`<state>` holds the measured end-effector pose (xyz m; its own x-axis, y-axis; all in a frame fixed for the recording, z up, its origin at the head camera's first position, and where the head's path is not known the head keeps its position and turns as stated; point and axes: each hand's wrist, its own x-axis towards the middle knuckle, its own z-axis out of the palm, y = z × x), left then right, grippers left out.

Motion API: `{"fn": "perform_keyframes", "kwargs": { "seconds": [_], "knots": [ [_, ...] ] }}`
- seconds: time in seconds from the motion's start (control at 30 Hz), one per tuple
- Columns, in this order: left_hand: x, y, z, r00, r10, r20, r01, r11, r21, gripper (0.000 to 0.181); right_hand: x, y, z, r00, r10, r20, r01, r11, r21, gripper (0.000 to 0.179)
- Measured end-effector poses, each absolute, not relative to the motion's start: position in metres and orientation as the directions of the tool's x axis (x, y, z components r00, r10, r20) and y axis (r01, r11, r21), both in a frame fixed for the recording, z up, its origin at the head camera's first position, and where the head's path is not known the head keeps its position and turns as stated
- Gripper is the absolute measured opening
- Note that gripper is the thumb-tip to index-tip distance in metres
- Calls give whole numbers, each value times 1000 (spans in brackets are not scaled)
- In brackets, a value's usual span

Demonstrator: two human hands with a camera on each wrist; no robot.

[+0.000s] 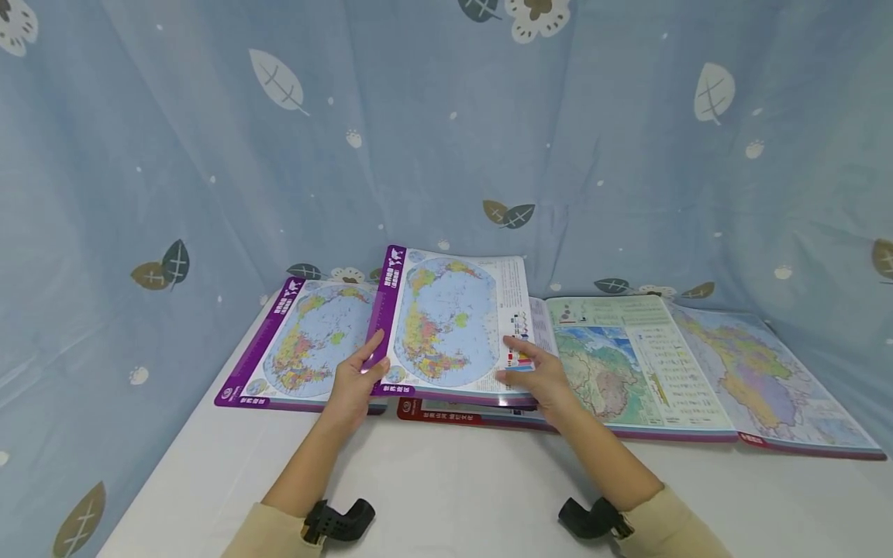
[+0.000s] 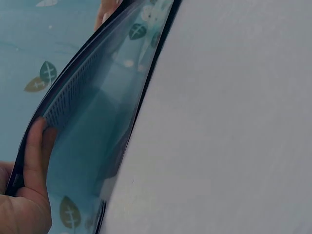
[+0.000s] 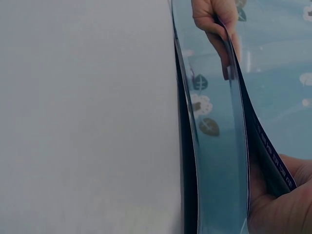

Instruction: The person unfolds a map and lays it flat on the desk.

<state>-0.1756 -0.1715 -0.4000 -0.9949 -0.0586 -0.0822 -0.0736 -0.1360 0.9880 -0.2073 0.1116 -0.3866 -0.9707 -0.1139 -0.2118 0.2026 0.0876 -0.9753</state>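
Both hands hold a glossy world map sheet [image 1: 449,322] with a purple left border, raised and tilted above other maps. My left hand [image 1: 354,387] grips its lower left edge, thumb on top; in the left wrist view the left hand's fingers [image 2: 34,161] reach underneath. On the opposite side my right hand [image 1: 547,384] pinches the lower right edge. The right wrist view shows the right hand [image 3: 282,209] around the sheet's edge. Partly covered by the raised sheet, a similar purple-bordered world map [image 1: 310,349] lies to the left.
Beneath and to the right lies an unfolded map with a red-marked lower edge, its green panel [image 1: 649,372] beside a bluish panel [image 1: 767,380]. Everything rests on a white table [image 1: 446,480]. A blue leaf-patterned curtain [image 1: 418,155] hangs close behind the maps.
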Motion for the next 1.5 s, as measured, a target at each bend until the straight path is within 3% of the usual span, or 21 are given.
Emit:
{"fn": "perform_keyframes", "kwargs": {
  "seconds": [0.67, 0.97, 1.27, 1.5],
  "knots": [
    [-164, -138, -414, -998, 29, -59, -60, -44, 997, 54, -198, 151, -389, -964, -74, -257, 240, 181, -954, 68],
    [-163, -130, -426, -992, 36, -117, -120, -73, 990, 54, -196, 159, -393, -964, -84, -253, 237, 168, -957, 68],
    [-163, -129, -430, -975, 143, -168, -195, -204, 959, 53, -196, 167, -398, -964, -105, -245, 228, 152, -962, 67],
    [-164, -130, -431, -967, 166, -192, -224, -207, 952, 56, -198, 170, -398, -963, -103, -249, 231, 158, -960, 67]
  ]
}}
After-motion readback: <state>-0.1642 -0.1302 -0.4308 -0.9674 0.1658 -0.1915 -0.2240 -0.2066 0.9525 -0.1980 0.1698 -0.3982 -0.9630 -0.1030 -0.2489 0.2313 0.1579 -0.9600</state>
